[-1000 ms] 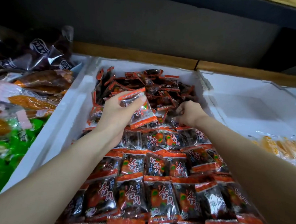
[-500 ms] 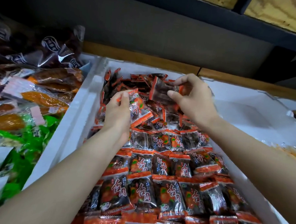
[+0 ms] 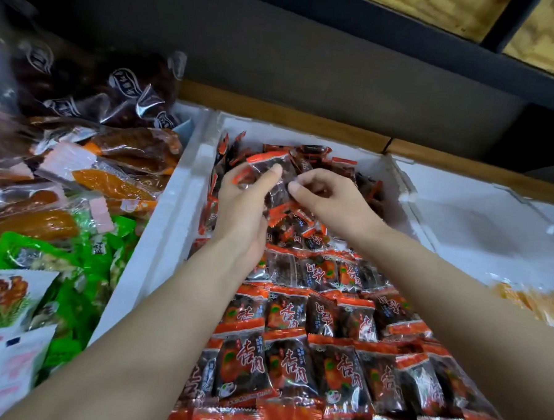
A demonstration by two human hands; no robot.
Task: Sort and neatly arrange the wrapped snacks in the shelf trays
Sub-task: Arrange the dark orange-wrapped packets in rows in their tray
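White foam tray (image 3: 172,223), front rows (image 3: 293,371) tidy: left hand (image 3: 244,205) and right hand (image 3: 330,203) pinched one packet (image 3: 268,162) above loose heap (image 3: 335,168), likely aligning it.

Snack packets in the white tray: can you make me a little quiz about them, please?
1. True or false: the left hand holds a red-and-black snack packet.
2. The neat rows fill which end of the white foam tray? A near, B far.
3. Fill in: the green packets lie to that tray's ___ side.
Key: 1 true; 2 A; 3 left.
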